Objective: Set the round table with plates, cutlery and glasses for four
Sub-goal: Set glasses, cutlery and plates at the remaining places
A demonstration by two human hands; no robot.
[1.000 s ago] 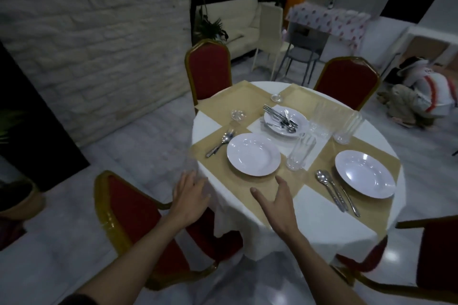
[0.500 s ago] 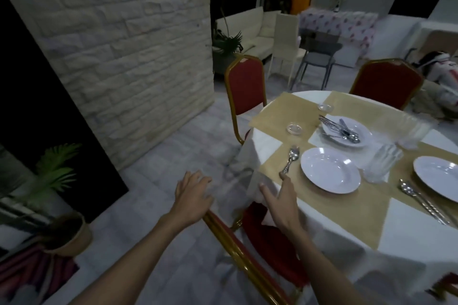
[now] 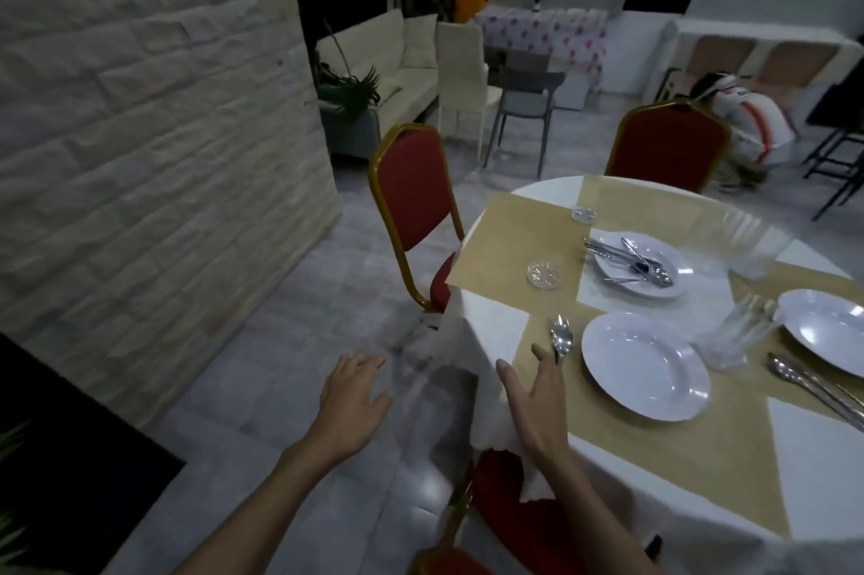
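- Fingers [image 3: 541, 360] of the right hand [image 3: 537, 406] are spread wide and hold nothing. The forefinger tip lies just beside the handle of the spoon [image 3: 561, 337]; I cannot tell whether it touches.
- Fingers [image 3: 362, 364] of the left hand [image 3: 353, 406] are likewise loose, splayed and empty, hanging over the floor off the table edge.
- Compared with a second ago, both hands have slid leftward along the rim of the round table [image 3: 491, 317]. The left hand has left the cloth altogether, and the red chair [image 3: 505, 499] now sits under the forearms.
- Beside the spoon lies a white plate [image 3: 645, 366] on a gold mat [image 3: 701, 448], with a ribbed glass [image 3: 738, 336] just right of it. Further right is a second plate [image 3: 827, 331] with cutlery [image 3: 813, 392] at its near side.
- Mid-table, a third plate [image 3: 673, 256] holds a cutlery pile [image 3: 631, 256]. Another gold mat [image 3: 509, 238], before the far chair [image 3: 414, 205], carries only a small glass dish [image 3: 542, 275].
- My reading is that two places are laid. The shift left suggests walking round to the bare places, though nothing is in hand for them yet.
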